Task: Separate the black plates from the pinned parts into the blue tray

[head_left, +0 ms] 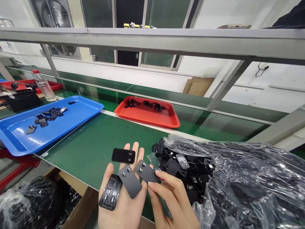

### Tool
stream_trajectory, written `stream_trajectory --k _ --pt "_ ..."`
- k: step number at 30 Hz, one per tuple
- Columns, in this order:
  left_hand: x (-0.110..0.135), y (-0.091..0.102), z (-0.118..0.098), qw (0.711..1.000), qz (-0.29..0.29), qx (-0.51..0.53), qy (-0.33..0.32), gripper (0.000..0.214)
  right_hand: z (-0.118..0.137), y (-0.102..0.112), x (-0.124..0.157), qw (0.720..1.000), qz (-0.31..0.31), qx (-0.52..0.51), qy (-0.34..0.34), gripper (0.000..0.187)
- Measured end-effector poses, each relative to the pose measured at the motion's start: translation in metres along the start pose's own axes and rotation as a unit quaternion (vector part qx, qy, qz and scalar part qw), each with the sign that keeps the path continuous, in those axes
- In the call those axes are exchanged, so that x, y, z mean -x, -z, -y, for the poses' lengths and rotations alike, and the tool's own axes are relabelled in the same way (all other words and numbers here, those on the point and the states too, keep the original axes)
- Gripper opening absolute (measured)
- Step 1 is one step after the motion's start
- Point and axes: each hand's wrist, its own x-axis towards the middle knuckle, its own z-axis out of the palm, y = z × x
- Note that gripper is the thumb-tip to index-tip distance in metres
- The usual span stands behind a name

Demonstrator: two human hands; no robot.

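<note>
My left hand (124, 200) lies palm up, fingers stretched out, with several flat black plastic plates (130, 180) resting on it. One glossy plate (123, 156) sits on the fingertips, another (111, 192) lies along the thumb. My right hand (170, 198) pinches the edge of a matte grey plate (145, 171) that rests partly on the left fingers. Just right of both hands is a clear plastic bag (238, 178) full of the same black parts.
A green conveyor belt (95, 143) runs across. On it stand a blue tray (47, 124) and a red tray (147, 113), each holding several black parts. A water bottle (44, 85) stands at far left. A cardboard box (78, 206) with bagged parts sits below.
</note>
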Motion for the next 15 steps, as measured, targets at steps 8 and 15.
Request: stream_trajectory --k 8,15 --pt "0.000 -0.002 0.011 1.000 0.002 0.024 -0.011 0.053 0.007 0.000 0.003 0.995 -0.021 -0.051 -0.080 0.018" --pt "-0.001 -0.005 0.010 0.998 0.013 0.051 -0.017 0.056 0.012 -0.004 0.010 0.981 -0.032 -0.143 -0.123 0.026"
